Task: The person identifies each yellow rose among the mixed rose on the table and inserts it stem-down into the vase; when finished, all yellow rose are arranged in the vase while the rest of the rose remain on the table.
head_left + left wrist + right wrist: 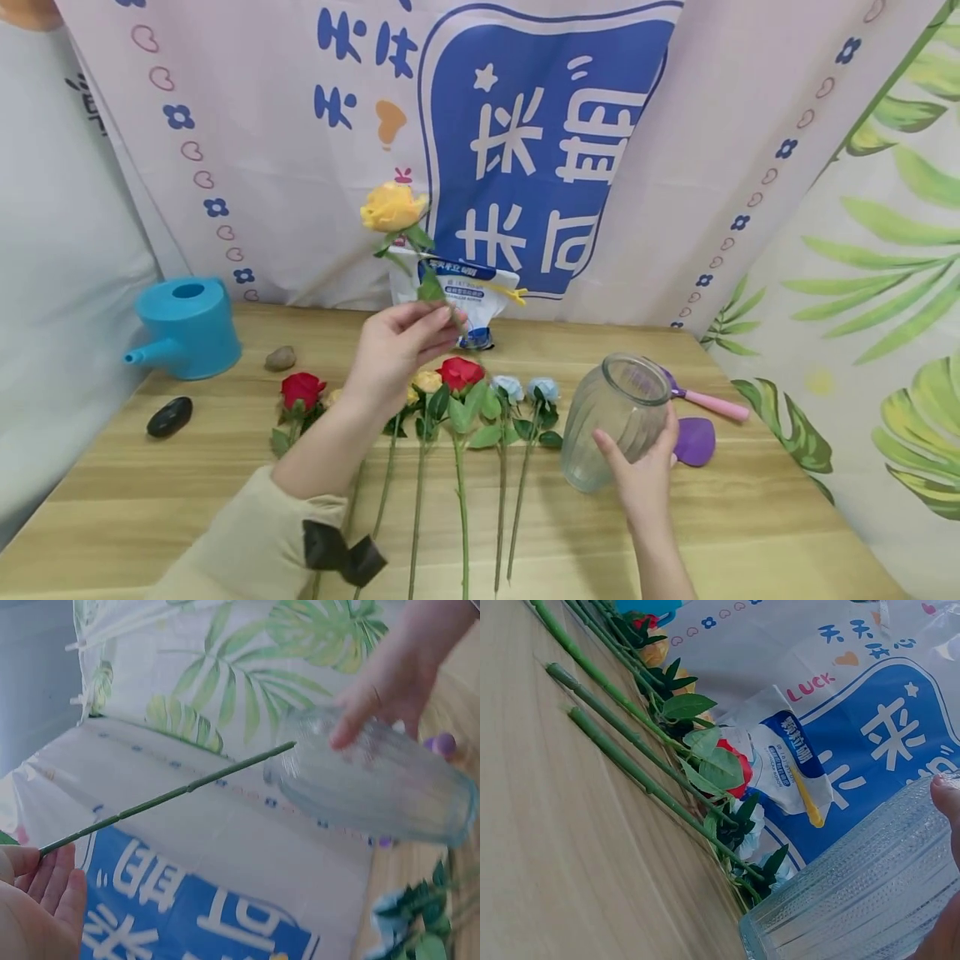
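In the head view my left hand (pixel 401 346) pinches the green stem of a yellow rose (pixel 392 207), its bloom raised above the table. The left wrist view shows the stem (pixel 187 789) running toward the mouth of a ribbed glass vase (pixel 375 780); whether they touch cannot be told. My right hand (pixel 647 471) grips that clear vase (pixel 592 425) by its side, thumb in front. Between the hands lie artificial flowers in a row: a red rose (pixel 461 374), a yellow rose (pixel 427 382) and pale blue flowers (pixel 543 389), stems toward me.
A blue watering can (pixel 187 329), a black stone (pixel 170 417) and a brown stone (pixel 281 358) are at the left. Behind the flowers stands a white-and-blue packet (pixel 472 300). A purple tool with a pink handle (pixel 716 406) and a purple scoop-like piece (pixel 695 442) lie beyond the vase.
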Motion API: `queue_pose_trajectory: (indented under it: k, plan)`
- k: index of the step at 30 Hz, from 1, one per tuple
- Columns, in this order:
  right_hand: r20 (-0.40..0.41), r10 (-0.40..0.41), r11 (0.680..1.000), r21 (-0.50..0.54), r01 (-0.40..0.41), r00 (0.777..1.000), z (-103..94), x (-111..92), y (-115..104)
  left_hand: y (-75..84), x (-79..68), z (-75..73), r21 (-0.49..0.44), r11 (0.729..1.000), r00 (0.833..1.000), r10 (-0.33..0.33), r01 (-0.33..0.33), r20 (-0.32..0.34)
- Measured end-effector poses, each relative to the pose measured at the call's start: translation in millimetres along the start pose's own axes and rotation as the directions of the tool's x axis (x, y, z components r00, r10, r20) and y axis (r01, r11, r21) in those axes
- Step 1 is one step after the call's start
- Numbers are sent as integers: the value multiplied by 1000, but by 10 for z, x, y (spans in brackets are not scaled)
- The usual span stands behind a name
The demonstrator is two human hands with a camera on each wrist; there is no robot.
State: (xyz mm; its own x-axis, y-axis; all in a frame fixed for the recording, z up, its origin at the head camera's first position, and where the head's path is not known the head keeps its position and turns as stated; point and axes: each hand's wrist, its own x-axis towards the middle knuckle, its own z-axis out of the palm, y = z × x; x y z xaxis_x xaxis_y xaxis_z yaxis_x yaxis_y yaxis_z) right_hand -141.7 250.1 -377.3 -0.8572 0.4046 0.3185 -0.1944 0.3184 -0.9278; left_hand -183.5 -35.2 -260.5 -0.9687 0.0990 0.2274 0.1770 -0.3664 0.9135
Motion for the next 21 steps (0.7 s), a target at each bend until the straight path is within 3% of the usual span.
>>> queue_pose_trajectory:
  k: [5, 12, 17, 21]
  plan:
    - [9, -20, 1000, 9, 19, 1000, 41, 35, -33, 46, 123, 378, -111, 992, 998, 57, -54, 30]
    - [9, -39, 999, 7, 39, 999, 66, 67, -37, -2, 236, 763, -218, 965, 982, 169, -146, 89]
    - [7, -22, 999, -26, 22, 1000, 24, 35, -20, -162, 358, 974, -159, 961, 965, 243, -225, 104]
    - [11, -25, 999, -38, 25, 1000, 1, 18, -12, -289, 439, 1085, -79, 974, 970, 221, -213, 105]
